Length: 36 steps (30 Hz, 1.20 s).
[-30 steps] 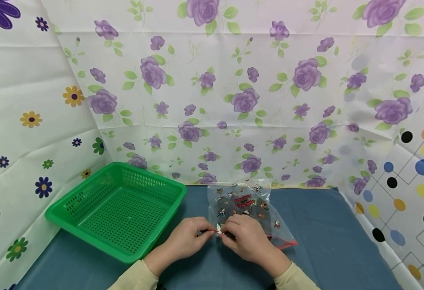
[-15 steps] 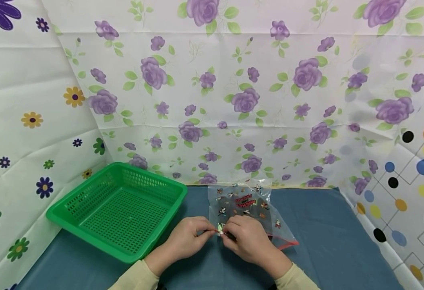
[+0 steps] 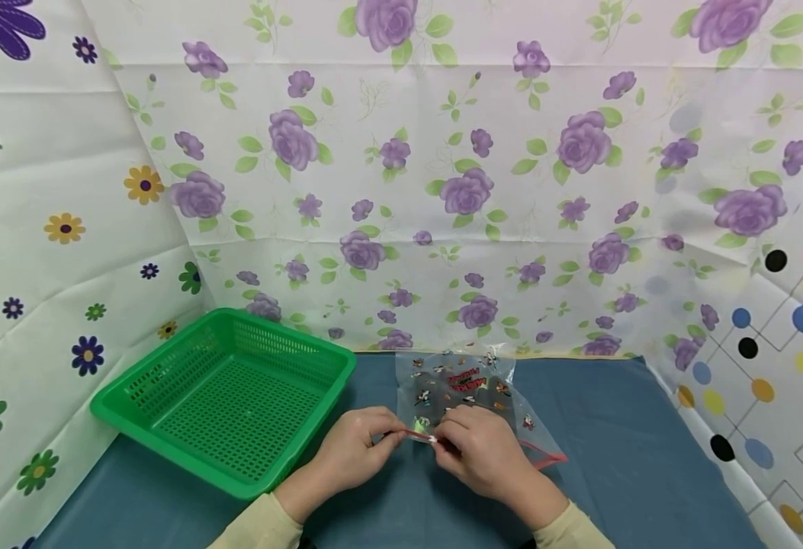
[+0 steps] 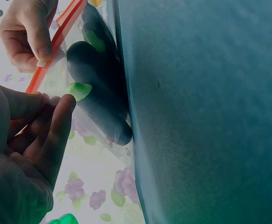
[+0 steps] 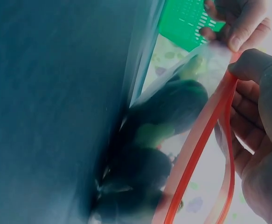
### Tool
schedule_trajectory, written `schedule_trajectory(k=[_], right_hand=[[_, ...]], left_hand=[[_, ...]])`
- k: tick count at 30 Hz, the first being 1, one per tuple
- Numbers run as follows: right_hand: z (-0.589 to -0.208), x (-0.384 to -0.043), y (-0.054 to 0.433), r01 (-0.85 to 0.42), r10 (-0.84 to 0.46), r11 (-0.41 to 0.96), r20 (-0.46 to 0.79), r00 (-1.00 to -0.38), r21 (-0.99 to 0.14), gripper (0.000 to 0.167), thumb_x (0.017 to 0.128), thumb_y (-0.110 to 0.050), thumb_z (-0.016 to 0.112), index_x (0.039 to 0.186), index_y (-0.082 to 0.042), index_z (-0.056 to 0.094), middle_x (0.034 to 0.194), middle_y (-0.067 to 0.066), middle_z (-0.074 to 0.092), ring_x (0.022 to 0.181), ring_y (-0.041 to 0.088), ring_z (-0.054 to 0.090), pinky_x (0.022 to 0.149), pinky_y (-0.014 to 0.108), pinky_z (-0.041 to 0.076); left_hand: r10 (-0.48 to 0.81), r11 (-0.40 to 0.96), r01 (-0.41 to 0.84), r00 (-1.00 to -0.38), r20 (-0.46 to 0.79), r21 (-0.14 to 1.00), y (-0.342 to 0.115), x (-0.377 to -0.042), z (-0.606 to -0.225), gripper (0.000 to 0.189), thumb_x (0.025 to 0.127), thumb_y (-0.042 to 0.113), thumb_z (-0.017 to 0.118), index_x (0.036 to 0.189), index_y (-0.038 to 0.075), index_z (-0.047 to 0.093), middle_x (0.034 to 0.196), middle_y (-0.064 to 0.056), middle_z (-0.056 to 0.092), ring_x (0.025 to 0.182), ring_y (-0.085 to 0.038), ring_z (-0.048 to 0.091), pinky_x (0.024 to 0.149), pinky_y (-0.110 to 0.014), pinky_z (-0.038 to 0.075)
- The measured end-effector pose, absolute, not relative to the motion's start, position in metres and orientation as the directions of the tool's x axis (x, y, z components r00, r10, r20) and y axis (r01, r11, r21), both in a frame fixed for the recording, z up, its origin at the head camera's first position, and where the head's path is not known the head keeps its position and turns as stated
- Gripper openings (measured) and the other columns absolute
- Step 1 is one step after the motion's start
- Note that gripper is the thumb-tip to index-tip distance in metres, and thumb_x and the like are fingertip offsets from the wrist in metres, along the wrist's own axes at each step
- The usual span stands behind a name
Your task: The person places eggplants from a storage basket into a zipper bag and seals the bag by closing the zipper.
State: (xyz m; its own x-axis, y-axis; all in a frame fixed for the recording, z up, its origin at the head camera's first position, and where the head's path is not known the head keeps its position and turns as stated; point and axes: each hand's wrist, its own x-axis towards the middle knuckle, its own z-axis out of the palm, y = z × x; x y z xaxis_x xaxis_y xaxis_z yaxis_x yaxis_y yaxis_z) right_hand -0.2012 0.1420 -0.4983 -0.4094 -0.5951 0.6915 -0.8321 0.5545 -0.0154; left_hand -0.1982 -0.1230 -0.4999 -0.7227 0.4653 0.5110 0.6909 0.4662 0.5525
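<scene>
A clear zip bag (image 3: 466,381) with printed cartoon figures and red lettering lies flat-based on the blue cloth, its red zip edge (image 4: 56,42) facing me. My left hand (image 3: 356,450) pinches the left end of that edge. Just to its right, my right hand (image 3: 486,455) pinches the edge at a small white slider (image 3: 432,439). Right of the slider, the two red strips stand apart in the right wrist view. Through the plastic show several dark, rounded objects (image 4: 96,74) with green patches; their kind is unclear.
A green perforated plastic basket (image 3: 243,412) stands left of my hands, with nothing visible in it. Blue cloth (image 3: 621,450) covers the table. Flower-printed sheets (image 3: 401,191) hang behind and at the left, a dotted one (image 3: 778,366) at the right.
My right hand has slid a little to the right along the red edge with the slider, baring a stretch of red strip between the hands. My left hand stays nearly in place.
</scene>
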Motion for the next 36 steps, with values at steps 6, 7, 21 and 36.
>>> schedule_trajectory(k=[6,7,21,36], right_hand=[[-0.496,-0.203,0.147,-0.838,-0.603,0.545,0.685,-0.409,-0.021,0.016,0.088,-0.012,0.09,0.091,-0.019,0.076,0.087,-0.009,0.068,0.073,0.008,0.058,0.067,0.032,0.053],[-0.495,-0.203,0.148,-0.839,-0.604,0.544,0.683,-0.41,-0.023,0.016,0.088,-0.012,0.09,0.091,-0.02,0.077,0.087,-0.009,0.068,0.073,0.008,0.058,0.068,0.032,0.053],[-0.497,-0.203,0.157,-0.825,-0.596,0.564,0.679,-0.428,-0.025,0.018,0.087,-0.013,0.092,0.09,-0.022,0.076,0.086,-0.011,0.066,0.072,0.004,0.055,0.064,0.028,0.05],[-0.499,-0.202,0.171,-0.824,-0.609,0.567,0.663,-0.434,-0.019,0.018,0.088,-0.01,0.089,0.089,-0.022,0.076,0.085,-0.011,0.067,0.072,0.003,0.054,0.066,0.028,0.05]], left_hand=[[0.425,0.492,0.692,-0.72,0.548,0.528,-0.122,-0.198,-0.5,0.008,0.1,0.008,0.084,0.103,0.014,0.089,0.095,0.011,0.077,0.08,-0.001,0.068,0.066,-0.027,0.055],[0.419,0.497,0.689,-0.723,0.55,0.527,-0.122,-0.198,-0.5,0.008,0.1,0.008,0.084,0.102,0.014,0.089,0.095,0.011,0.077,0.079,0.0,0.067,0.066,-0.025,0.054],[0.343,0.532,0.657,-0.744,0.573,0.534,-0.122,-0.196,-0.499,0.008,0.099,0.009,0.084,0.099,0.015,0.09,0.091,0.013,0.076,0.073,0.002,0.064,0.061,-0.024,0.051],[0.316,0.551,0.656,-0.736,0.598,0.516,-0.122,-0.196,-0.5,0.009,0.097,0.005,0.084,0.098,0.013,0.089,0.09,0.011,0.077,0.074,0.0,0.066,0.062,-0.024,0.052]])
